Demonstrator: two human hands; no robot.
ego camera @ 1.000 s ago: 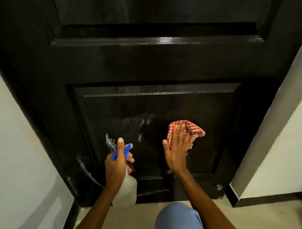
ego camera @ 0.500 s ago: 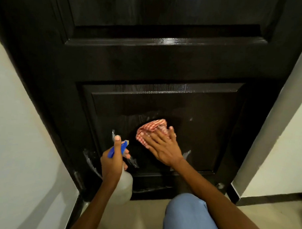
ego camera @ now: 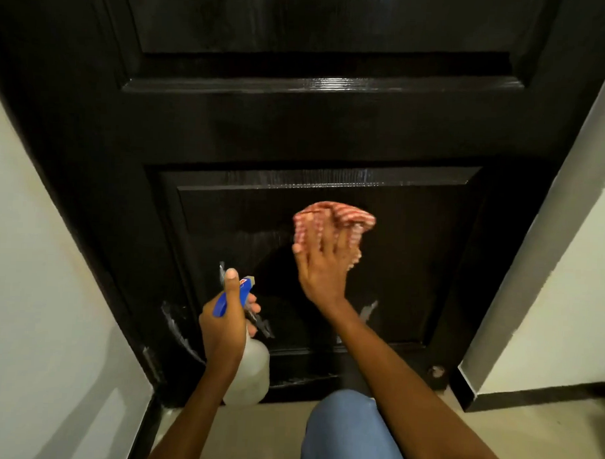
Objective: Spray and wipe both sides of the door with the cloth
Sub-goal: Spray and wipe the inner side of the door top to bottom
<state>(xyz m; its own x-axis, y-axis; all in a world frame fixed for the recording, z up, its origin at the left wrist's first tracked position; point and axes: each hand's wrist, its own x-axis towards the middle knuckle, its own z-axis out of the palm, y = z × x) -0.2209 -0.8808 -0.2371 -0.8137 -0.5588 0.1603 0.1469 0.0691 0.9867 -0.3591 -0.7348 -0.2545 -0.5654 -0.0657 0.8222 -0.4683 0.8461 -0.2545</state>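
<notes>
A black panelled door [ego camera: 332,127] fills the view, with wet streaks and foam on its lower panel. My right hand [ego camera: 322,267] presses a red-and-white checked cloth [ego camera: 332,218] flat against the lower panel, fingers spread straight over it. My left hand [ego camera: 222,319] grips a translucent spray bottle [ego camera: 251,375] by its blue trigger head [ego camera: 235,294], thumb up along the top, held just in front of the door's lower left part.
White walls stand on both sides, the right one [ego camera: 550,272] with a dark skirting. A round door stop [ego camera: 436,371] sits at the door's lower right corner. My knee in blue jeans [ego camera: 349,433] is over the beige floor.
My right hand has swept the cloth up and to the right across the lower panel from its spot near the bottle half a second ago. The left hand and bottle have stayed about in place.
</notes>
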